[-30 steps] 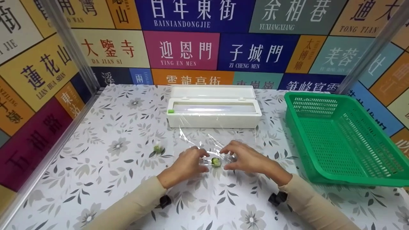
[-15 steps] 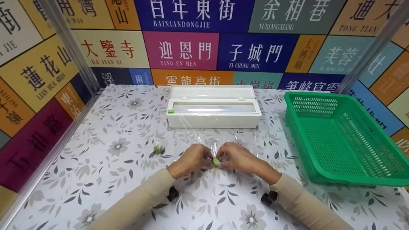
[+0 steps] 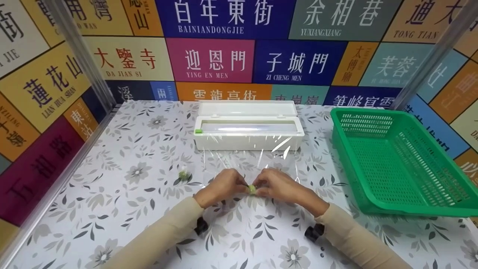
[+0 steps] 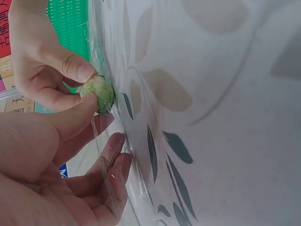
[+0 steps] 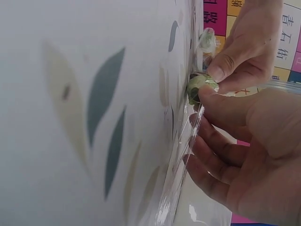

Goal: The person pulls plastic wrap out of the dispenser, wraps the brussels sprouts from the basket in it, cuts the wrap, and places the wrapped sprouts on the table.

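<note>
A small round green vegetable, by its look a Brussels sprout, lies at the end of a sheet of clear cling film. My left hand pinches it from the left, its thumb on the near side in the left wrist view. From the other side my right hand pinches the sprout and the film around it. The remaining fingers of both hands lie along the film. Behind them, the film runs up to a white cling film box with its lid tipped back.
A second film-wrapped sprout lies left of my hands. On the right stands a green plastic basket. The cutter's green slider is at the box's left end. A sign-patterned wall closes off the back.
Both hands have moved inward from beside the sprout to pinch it. The film has tightened between box and hands, and a paler side of the sprout now shows.
</note>
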A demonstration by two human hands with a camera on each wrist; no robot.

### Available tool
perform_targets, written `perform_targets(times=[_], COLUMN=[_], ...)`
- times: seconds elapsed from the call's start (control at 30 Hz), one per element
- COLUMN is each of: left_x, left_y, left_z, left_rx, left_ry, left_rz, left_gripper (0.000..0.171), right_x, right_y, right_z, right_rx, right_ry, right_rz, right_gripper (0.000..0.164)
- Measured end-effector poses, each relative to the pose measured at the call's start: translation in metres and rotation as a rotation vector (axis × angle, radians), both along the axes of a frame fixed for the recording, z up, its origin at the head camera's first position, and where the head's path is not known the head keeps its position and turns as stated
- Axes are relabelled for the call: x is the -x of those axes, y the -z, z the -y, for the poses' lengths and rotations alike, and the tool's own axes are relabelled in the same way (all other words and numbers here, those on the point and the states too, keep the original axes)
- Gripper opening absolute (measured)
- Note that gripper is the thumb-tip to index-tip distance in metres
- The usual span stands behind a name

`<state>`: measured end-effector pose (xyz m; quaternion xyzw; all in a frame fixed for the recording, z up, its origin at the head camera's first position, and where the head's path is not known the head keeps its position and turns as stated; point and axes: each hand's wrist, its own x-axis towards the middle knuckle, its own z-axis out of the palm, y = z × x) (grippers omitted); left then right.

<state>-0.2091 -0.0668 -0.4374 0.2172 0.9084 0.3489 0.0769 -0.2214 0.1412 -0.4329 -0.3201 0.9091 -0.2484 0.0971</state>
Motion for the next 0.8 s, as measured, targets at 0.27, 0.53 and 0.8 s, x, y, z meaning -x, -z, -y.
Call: perform_targets(times=[0.27, 0.53, 0.8], left_x=[0.0015, 0.0046, 0.0088], left_y=[-0.0003, -0.0005, -0.0013], left_z=[0.0011, 0.0019, -0.0011], left_rx=[0.016, -0.039, -0.01], left_ry=[-0.043, -0.036, -0.03], left_rz=[0.063, 0.068, 0.009], left_gripper=[0.014, 0.013, 0.014], right_x=[0.003, 0.0063, 0.0072], right_y=[0.0005, 0.0042, 0.0033], right_z=[-0.0016, -0.0015, 0.0016], right_rx=[0.059, 0.068, 0.053], right_ry=[0.049, 0.041, 0.083], right_rz=[0.071, 0.08, 0.082], right_gripper=[0.027, 0.016, 0.019])
